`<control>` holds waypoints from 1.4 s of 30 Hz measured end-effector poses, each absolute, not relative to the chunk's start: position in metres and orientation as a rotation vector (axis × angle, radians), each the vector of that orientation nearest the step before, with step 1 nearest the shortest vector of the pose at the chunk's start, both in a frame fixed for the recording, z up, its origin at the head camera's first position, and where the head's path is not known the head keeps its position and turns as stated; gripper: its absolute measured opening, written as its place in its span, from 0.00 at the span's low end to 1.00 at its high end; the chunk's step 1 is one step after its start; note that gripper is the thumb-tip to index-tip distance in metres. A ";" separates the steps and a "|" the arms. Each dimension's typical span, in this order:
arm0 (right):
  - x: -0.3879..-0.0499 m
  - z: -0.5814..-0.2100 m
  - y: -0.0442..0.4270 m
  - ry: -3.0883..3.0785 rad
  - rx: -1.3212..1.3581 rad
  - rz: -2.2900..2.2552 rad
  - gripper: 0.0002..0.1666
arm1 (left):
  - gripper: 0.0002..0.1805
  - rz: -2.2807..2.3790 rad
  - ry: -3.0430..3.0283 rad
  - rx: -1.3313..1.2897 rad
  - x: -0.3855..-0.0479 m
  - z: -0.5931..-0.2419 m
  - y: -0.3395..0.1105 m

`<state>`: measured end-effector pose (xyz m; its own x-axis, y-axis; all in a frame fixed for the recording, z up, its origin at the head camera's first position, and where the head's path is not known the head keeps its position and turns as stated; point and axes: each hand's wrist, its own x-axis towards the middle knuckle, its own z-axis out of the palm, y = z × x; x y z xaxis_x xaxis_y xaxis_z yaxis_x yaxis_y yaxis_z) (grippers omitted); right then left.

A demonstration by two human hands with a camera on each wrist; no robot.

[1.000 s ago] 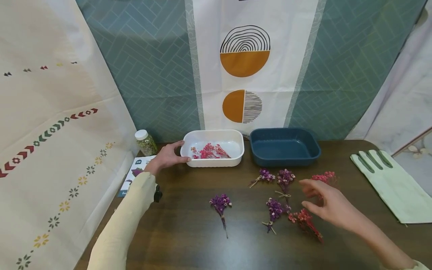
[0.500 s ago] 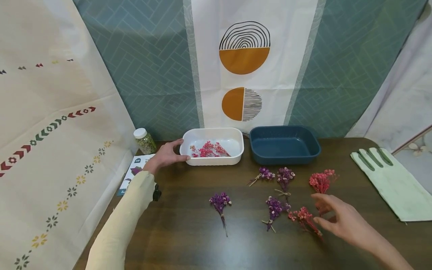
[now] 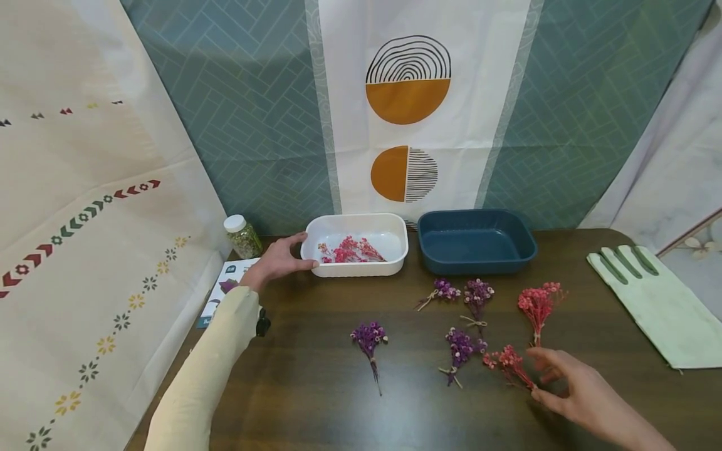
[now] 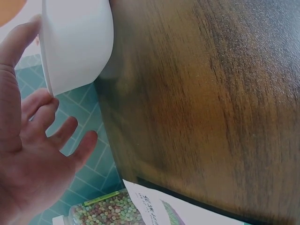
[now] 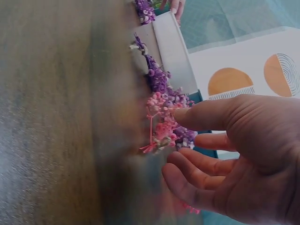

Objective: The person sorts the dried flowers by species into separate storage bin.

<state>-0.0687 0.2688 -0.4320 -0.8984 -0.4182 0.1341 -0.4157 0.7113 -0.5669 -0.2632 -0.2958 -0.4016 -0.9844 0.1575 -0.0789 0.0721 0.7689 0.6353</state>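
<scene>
Picking up red flowers seemed the step in hand: the right hand (image 3: 583, 393), its thumb and fingers parted, grasped nothing — it was at the stems of the nearer red bunch (image 3: 510, 360) on the desk (image 3: 293, 382). The left hand (image 3: 279, 260) gripped one end of the white dish (image 3: 356, 270), where red sprigs (image 3: 351, 250) lay. Next, probably, a light pinch on the stems was needed — they looked brittle.
</scene>
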 end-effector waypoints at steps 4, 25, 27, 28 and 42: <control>-0.068 -0.431 0.266 2.845 -0.625 -0.908 0.37 | 0.55 1.003 2.831 0.168 -0.262 -0.402 -0.296; -0.075 -0.440 0.252 2.866 -0.436 -0.807 0.36 | 0.55 0.995 2.839 0.168 -0.261 -0.401 -0.295; -0.075 -0.441 0.251 2.875 -0.423 -0.806 0.35 | 0.55 0.996 2.840 0.168 -0.261 -0.401 -0.294; -0.075 -0.441 0.250 2.881 -0.420 -0.807 0.34 | 0.55 0.995 2.842 0.168 -0.261 -0.401 -0.294; -0.077 -0.441 0.245 2.861 -0.371 -0.740 0.33 | 0.56 0.993 2.845 0.159 -0.263 -0.403 -0.295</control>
